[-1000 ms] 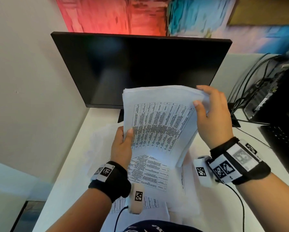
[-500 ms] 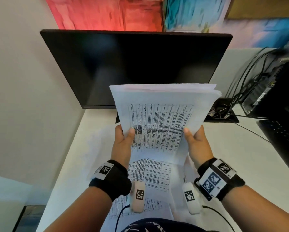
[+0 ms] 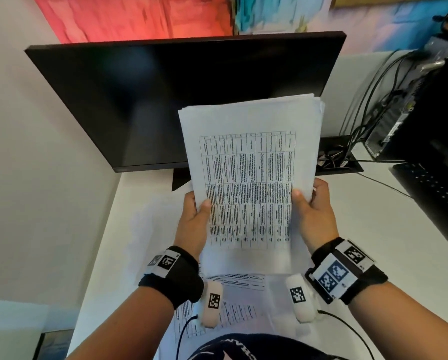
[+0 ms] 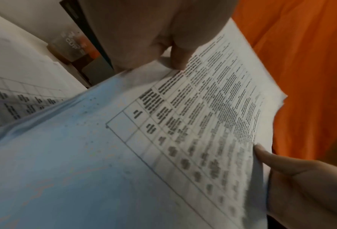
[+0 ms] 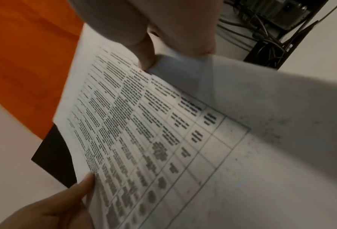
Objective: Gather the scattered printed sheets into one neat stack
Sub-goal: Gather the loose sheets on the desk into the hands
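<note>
moved: your stack (image 3: pixel 249 162) turns upright since before, long edge vertical
hands: your left hand (image 3: pixel 193 224) and right hand (image 3: pixel 314 216) pinch its lower edges, thumbs in front
location: above desk (image 3: pixel 373 229), before monitor (image 3: pixel 165 100)
count: one stack, loose sheets (image 3: pixel 233 302) beneath, number unclear

Thin matt white paper in the printed sheets (image 3: pixel 249 178); smooth white desk (image 3: pixel 373 229); glossy black screen on the monitor (image 3: pixel 165 100); black cloth wristbands (image 3: pixel 176 279).
</note>
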Demonstrator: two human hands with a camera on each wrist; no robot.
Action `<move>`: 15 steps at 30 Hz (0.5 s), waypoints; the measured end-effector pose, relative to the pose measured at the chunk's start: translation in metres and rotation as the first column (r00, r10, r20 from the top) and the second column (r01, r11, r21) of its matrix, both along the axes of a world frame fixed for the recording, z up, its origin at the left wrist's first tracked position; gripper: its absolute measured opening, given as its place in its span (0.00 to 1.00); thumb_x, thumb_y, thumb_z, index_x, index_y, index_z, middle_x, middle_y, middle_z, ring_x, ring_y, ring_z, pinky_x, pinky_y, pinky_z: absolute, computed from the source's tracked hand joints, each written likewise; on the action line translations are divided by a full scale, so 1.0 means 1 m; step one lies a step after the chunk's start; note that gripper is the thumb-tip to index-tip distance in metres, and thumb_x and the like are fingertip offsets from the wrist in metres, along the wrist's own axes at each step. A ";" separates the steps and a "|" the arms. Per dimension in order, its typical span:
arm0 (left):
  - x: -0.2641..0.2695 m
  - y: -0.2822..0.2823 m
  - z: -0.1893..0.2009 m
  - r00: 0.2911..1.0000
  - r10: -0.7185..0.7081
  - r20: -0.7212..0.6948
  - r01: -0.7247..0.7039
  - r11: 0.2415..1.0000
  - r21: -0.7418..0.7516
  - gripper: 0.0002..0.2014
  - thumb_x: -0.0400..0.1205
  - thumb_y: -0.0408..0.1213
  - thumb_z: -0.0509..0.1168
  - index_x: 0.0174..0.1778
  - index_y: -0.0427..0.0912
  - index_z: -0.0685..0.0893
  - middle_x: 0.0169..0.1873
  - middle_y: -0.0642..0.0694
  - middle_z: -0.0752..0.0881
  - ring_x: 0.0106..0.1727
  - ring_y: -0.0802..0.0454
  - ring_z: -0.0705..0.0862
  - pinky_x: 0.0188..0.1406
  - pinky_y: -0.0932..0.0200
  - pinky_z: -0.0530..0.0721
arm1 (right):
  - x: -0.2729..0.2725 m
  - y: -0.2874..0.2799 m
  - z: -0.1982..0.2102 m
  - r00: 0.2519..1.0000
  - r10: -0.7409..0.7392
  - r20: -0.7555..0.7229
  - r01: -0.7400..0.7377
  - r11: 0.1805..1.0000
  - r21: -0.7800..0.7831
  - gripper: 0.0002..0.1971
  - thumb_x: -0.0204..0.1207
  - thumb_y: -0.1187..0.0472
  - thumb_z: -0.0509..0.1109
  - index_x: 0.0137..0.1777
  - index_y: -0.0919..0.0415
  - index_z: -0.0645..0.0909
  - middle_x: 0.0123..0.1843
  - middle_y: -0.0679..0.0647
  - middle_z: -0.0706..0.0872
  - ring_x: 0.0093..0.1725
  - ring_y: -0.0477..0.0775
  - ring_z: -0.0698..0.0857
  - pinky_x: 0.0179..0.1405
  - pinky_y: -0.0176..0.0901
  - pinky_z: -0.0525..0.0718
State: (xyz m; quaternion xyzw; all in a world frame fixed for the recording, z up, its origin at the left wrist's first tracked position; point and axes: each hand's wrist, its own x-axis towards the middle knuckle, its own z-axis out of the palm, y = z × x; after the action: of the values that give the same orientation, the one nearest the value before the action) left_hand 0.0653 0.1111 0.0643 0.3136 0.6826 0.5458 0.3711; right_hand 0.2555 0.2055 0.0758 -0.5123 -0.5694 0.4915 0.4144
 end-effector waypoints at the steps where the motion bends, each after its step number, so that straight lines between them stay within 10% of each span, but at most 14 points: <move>1: 0.002 0.001 0.001 1.000 -0.025 0.000 0.025 1.000 -0.008 0.14 0.88 0.40 0.55 0.69 0.53 0.72 0.55 0.64 0.84 0.44 0.82 0.81 0.35 0.86 0.76 | 0.004 0.001 0.002 1.000 0.005 -0.001 -0.005 1.000 0.000 0.09 0.83 0.58 0.60 0.61 0.49 0.67 0.49 0.36 0.80 0.47 0.30 0.79 0.39 0.22 0.75; 8: 0.034 0.009 -0.005 0.995 -0.054 -0.081 0.047 0.996 -0.081 0.16 0.88 0.43 0.54 0.72 0.51 0.73 0.59 0.60 0.82 0.61 0.62 0.79 0.53 0.71 0.72 | 0.048 0.010 0.001 0.989 0.101 0.107 -0.091 0.991 -0.095 0.08 0.83 0.57 0.62 0.60 0.48 0.73 0.52 0.38 0.84 0.52 0.35 0.81 0.50 0.36 0.78; 15: 0.081 0.025 -0.025 0.995 0.012 -0.098 -0.027 0.989 -0.147 0.15 0.88 0.43 0.54 0.69 0.47 0.74 0.54 0.55 0.84 0.57 0.55 0.82 0.49 0.66 0.76 | 0.103 0.014 -0.030 0.934 0.197 0.297 -0.135 0.967 -0.218 0.09 0.82 0.59 0.62 0.59 0.56 0.78 0.56 0.49 0.87 0.58 0.52 0.83 0.62 0.50 0.78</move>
State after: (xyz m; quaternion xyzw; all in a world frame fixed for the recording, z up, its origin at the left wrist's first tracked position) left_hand 0.1461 0.1362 0.0397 0.3046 0.7416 0.4813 0.3544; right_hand 0.3588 0.2194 0.0458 -0.5721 -0.6193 0.4895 0.2226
